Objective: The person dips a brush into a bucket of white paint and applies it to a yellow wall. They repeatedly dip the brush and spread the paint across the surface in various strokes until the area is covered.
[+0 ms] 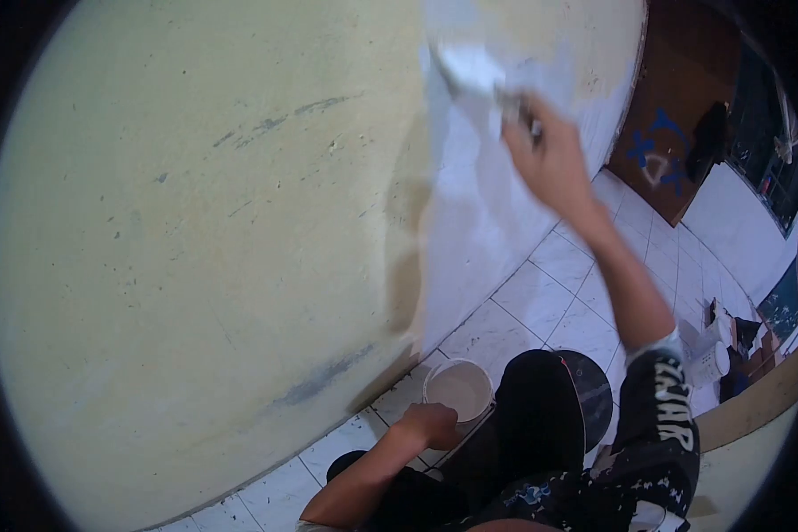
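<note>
My right hand (pixel 550 155) is raised at the wall, its fingers closed around the handle of a paintbrush (pixel 472 71). Motion smears the wide brush head, which is against or very near the wall. Below, my left hand (pixel 432 427) grips the near edge of a small bucket (pixel 491 392) with pale paint (pixel 461 388) inside. On the wall, old yellowish paint (pixel 239 248) covers the left side, scuffed and chipped in places. A whitish painted area (pixel 470 204) lies right of a nearly vertical boundary, under the brush.
White tiled floor (pixel 532 297) runs along the wall's base. A dark round object (pixel 592 399) is beside my knee. White containers (pixel 709 363) and clutter stand at the right. Farther back is a brown door (pixel 683 80) with blue marks.
</note>
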Available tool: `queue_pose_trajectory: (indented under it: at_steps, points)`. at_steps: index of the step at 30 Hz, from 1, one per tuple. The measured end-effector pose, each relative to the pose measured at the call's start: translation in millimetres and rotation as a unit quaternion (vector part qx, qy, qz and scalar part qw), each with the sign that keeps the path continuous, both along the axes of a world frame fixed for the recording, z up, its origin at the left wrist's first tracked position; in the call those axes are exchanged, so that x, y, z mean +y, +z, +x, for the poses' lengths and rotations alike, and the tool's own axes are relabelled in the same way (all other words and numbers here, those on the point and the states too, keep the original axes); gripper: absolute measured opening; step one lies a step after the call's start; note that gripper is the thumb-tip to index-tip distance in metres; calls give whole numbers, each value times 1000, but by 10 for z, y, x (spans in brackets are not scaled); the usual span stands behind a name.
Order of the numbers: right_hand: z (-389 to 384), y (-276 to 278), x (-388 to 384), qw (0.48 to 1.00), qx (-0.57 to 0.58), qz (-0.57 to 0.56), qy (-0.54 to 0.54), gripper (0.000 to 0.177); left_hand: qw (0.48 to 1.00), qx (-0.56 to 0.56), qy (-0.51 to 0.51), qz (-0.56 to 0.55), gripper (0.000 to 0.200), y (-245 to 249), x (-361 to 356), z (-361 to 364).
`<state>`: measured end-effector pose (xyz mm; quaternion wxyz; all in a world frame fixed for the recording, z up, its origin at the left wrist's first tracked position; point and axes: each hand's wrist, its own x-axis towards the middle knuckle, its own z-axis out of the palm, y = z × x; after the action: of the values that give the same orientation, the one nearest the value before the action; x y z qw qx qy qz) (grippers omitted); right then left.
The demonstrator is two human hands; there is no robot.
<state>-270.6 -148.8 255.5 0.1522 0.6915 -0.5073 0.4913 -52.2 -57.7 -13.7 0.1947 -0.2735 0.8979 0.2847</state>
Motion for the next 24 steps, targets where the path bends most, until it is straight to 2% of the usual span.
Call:
queue_pose_trajectory:
  at_steps: [3, 5, 8, 9, 11, 12, 15, 18, 19, 21, 24]
  points:
    - [16, -918, 131, 998, -14, 61, 32, 41, 1000, -8, 8, -3, 44, -81, -23, 26]
    - [-20, -1288, 206, 995, -11, 90, 33, 41, 1000, -12, 4, 1, 44, -83, -28, 13]
    - [-148, -1647, 312, 987, 24, 147, 58, 41, 1000, -12, -3, -4, 44, -48, -5, -23]
    - [-192, -1742, 340, 977, 38, 205, 51, 41, 1000, -5, -6, -12, 44, -38, 12, -34]
    - [-181, -1768, 458, 949, 41, 311, 35, 38, 1000, 0, -8, -16, 44, -28, 42, -50]
    - [-201, -1766, 466, 949, 42, 309, 35, 38, 1000, 5, -9, -20, 44, -23, 51, -48]
    - [-267, -1661, 424, 929, 37, 368, 12, 35, 1000, 0, -15, -17, 45, -6, 79, -33]
    - [-346, -1105, 162, 942, 23, 335, -4, 33, 1000, -9, -4, -4, 46, 54, 91, 4]
    - [-331, -864, 127, 961, 31, 273, 22, 31, 1000, -11, -4, -4, 46, 36, 97, 14]
    - [-235, -316, 205, 949, 17, 312, -28, 30, 1000, -7, 0, -11, 46, -27, 79, 17]
    - [-260, 81, 260, 968, 45, 242, -37, 28, 1000, 8, 1, -26, 45, -73, 74, 31]
